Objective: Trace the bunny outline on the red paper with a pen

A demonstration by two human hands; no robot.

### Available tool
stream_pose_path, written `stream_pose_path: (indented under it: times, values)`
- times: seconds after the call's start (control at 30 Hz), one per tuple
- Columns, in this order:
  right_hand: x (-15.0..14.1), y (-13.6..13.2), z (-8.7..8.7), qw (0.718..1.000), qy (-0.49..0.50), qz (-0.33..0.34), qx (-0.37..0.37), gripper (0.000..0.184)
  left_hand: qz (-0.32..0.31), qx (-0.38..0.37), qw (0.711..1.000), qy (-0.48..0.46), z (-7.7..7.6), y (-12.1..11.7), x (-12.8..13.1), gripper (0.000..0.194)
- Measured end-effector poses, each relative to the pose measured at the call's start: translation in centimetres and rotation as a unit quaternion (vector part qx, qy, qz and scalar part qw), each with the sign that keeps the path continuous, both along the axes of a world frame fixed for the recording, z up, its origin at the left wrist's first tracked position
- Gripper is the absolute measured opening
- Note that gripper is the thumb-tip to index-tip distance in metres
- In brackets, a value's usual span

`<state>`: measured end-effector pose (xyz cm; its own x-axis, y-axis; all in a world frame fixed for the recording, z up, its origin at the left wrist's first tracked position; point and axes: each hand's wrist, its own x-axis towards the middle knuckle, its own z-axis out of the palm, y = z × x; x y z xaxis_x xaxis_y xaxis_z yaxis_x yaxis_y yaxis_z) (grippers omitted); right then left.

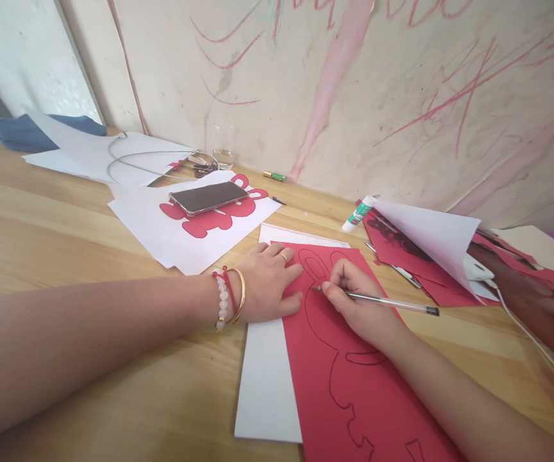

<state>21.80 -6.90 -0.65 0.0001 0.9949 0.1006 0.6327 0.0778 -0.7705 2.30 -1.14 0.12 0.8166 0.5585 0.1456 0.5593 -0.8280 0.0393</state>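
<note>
My right hand [354,298] pinches a clear-barrelled pen [392,303], its tip on a sheet of red paper [315,398]. Black outlines run down the sheet: two long ear shapes at the top, a rounded head line and wavy edges lower down. Part of the drawing is hidden under my right hand and forearm. My left hand [267,282] lies flat with fingers spread over the left edge of the red paper. Beneath the red sheet is a white pad or stack of paper [267,385], showing on the left and at the top.
A phone [209,197] rests on a red rabbit-shaped cutout [209,224] on white paper. Behind it are a cable [133,156] and a glass [223,157]. A glue stick [358,213] leans near red paper scraps [431,295] at right. The marked wall [258,83] bounds the table.
</note>
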Motion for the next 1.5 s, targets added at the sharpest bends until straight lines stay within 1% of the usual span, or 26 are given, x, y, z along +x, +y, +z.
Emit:
stream_pose_path:
  times: [0.13, 0.27, 0.43, 0.6, 0.73, 0.93, 1.07, 1.2, 1.33, 1.5]
  values:
    - [0.01, 0.01, -0.1, 1.0, -0.007, 0.002, 0.009, 0.021, 0.0, 0.002, 1.0, -0.002, 0.0, 0.01, 0.02, 0.037]
    - [0.15, -0.12, -0.07, 1.0, -0.013, 0.022, -0.008, 0.021, 0.0, 0.001, 1.0, 0.004, 0.04, -0.02, 0.07, 0.037]
    - [0.12, -0.09, -0.02, 1.0, -0.008, 0.01, 0.007, 0.022, -0.003, 0.001, 1.0, -0.012, 0.0, -0.05, 0.02, 0.035]
    - [0.13, -0.17, -0.01, 0.999, -0.008, 0.028, -0.014, 0.02, -0.005, 0.0, 1.0, -0.017, -0.09, -0.05, -0.02, 0.035]
    - [0.14, -0.19, 0.02, 1.0, -0.018, 0.011, 0.0, 0.021, -0.003, -0.003, 1.0, -0.005, 0.01, -0.09, -0.03, 0.036]
    - [0.16, -0.17, -0.06, 1.0, -0.011, 0.024, -0.014, 0.021, 0.002, -0.002, 1.0, 0.0, 0.14, -0.02, 0.03, 0.036]
    - [0.19, -0.13, -0.08, 1.0, -0.017, 0.01, 0.002, 0.021, -0.003, -0.003, 1.0, -0.009, 0.07, -0.03, 0.1, 0.035]
    - [0.13, -0.16, 0.08, 0.999, -0.022, 0.024, -0.01, 0.021, -0.004, -0.002, 1.0, -0.015, 0.04, -0.09, 0.06, 0.035]
    - [0.01, -0.21, 0.17, 1.0, -0.026, 0.013, 0.005, 0.021, -0.004, -0.004, 1.0, -0.017, 0.05, -0.08, 0.01, 0.033]
    - [0.06, -0.2, 0.06, 0.999, -0.009, 0.029, -0.014, 0.02, -0.004, -0.005, 1.0, -0.019, 0.04, -0.06, 0.04, 0.034]
